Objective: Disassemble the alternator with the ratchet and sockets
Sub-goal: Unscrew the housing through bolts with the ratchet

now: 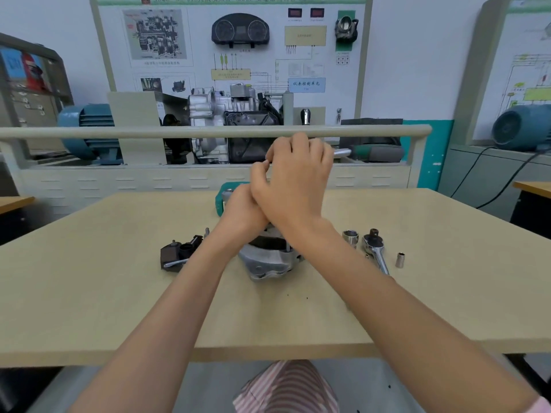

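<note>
Head view, alternator: the alternator [265, 260] sits on the wooden table [119, 278] near the middle, its silver housing facing the camera; both forearms cross above it and hide its top.
Head view, right hand: the right hand [298, 180] is raised above the alternator with its fingers curled round a silver tool handle [341, 152] whose tip sticks out to the right of the knuckles; what the other end of the tool meets is hidden.
Head view, left hand: the left hand [241, 210] lies under the right wrist, over the top of the alternator; its fingers are covered, so I cannot tell whether it holds anything.
Head view, ratchet: 1 ratchet [375, 248] lies on the table to the right of the alternator, head away from the camera.
Head view, sockets: a large socket [350, 236] stands just left of the ratchet head, and a small socket [399, 260] stands upright to its right.
Head view, removed parts: black parts [177, 253] lie to the left of the alternator.
Head view, case: a green case [222, 198] lies behind the hands.
</note>
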The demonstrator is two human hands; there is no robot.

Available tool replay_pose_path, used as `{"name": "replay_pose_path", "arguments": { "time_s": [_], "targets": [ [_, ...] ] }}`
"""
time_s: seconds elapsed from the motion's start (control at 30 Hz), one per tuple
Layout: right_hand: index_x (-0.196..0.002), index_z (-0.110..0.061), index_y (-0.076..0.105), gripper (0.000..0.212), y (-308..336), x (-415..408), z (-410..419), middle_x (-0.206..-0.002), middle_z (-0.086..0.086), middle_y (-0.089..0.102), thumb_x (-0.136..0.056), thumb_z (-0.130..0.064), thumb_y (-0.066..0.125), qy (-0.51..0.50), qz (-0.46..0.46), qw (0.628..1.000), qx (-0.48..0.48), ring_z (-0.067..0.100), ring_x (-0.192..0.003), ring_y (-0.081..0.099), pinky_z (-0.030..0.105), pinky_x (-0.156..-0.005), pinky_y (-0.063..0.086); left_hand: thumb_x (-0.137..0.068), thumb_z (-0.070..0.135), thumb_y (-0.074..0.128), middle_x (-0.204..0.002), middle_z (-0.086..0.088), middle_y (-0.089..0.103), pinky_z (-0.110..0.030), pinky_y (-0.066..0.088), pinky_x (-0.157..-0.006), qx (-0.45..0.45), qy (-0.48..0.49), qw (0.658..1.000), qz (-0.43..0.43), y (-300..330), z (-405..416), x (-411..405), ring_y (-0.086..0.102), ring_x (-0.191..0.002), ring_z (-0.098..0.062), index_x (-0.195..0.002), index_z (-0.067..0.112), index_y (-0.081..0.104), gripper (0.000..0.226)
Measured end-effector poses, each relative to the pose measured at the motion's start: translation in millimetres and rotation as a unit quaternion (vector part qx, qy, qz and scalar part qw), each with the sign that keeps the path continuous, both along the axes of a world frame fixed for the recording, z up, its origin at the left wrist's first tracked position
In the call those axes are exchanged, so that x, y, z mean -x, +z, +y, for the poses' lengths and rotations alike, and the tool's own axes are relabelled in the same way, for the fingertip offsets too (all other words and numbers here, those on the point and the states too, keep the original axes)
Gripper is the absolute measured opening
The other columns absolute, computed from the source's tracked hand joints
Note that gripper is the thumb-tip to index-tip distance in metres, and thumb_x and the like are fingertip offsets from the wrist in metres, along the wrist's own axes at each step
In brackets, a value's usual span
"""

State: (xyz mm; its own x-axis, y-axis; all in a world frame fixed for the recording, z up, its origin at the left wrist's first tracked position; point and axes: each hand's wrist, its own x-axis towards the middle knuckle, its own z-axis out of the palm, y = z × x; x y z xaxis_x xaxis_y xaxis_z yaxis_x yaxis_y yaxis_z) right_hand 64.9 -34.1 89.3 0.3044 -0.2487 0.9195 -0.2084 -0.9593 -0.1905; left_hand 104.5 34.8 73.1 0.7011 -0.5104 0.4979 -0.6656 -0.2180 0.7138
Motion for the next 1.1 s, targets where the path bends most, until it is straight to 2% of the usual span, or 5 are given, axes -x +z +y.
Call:
{"name": "replay_pose_path", "arguments": {
  "time_s": [0.33,0.5,0.63,0.87,1.1],
  "targets": [
    [-0.041,-0.012,0.041,0.049,33,0,-19,-0.041,-0.001,0.043,-0.090,-0.012,0.037,0.549,-0.072,0.698,-0.455,0.012,-0.050,0.044,0.033,-0.071,0.038,-0.083,0.021,0.071,-0.087,0.007,0.074,-0.021,0.055,-0.079,0.048,-0.066,0.994,0.071,-4,1,3,0.068,-0.086,-0.006,-0.095,0.022,0.072,0.013],
    [-0.067,-0.010,0.056,0.019,1,-1,-8,-0.070,0.000,0.052,-0.077,-0.021,0.044,0.186,-0.079,0.976,-0.076,0.017,-0.071,0.045,0.031,-0.080,0.036,-0.083,-0.004,0.059,-0.053,0.009,0.063,-0.013,0.041,-0.047,0.038,-0.007,0.997,0.063,-1,1,1,0.056,-0.051,-0.001,-0.067,0.014,0.063,0.024],
    [-0.069,-0.013,0.055,0.024,7,-7,-6,-0.072,0.000,0.052,-0.079,-0.030,0.042,0.070,-0.023,0.997,-0.025,0.018,-0.073,0.044,0.032,-0.081,0.030,-0.083,0.000,0.057,-0.056,-0.001,0.055,-0.014,0.035,-0.042,0.018,0.022,0.999,0.042,-1,0,2,0.048,-0.052,-0.010,-0.064,0.013,0.056,0.023],
    [-0.036,-0.013,0.037,0.059,35,-6,-24,-0.038,0.002,0.039,-0.094,-0.016,0.030,0.597,-0.080,0.619,-0.503,0.018,-0.048,0.040,0.026,-0.069,0.045,-0.083,0.022,0.071,-0.084,0.011,0.074,-0.018,0.055,-0.077,0.046,-0.066,0.995,0.053,-6,1,3,0.069,-0.083,-0.004,-0.089,0.031,0.070,0.011],
    [-0.075,-0.009,0.059,0.021,-6,-4,1,-0.078,0.004,0.052,-0.078,-0.026,0.047,0.034,-0.070,0.997,0.010,0.022,-0.080,0.044,0.033,-0.086,0.030,-0.085,-0.006,0.054,-0.059,-0.001,0.059,-0.015,0.044,-0.050,-0.002,0.022,1.000,-0.010,-2,-1,1,0.053,-0.057,-0.009,-0.068,0.009,0.056,0.023]
  ]
}}
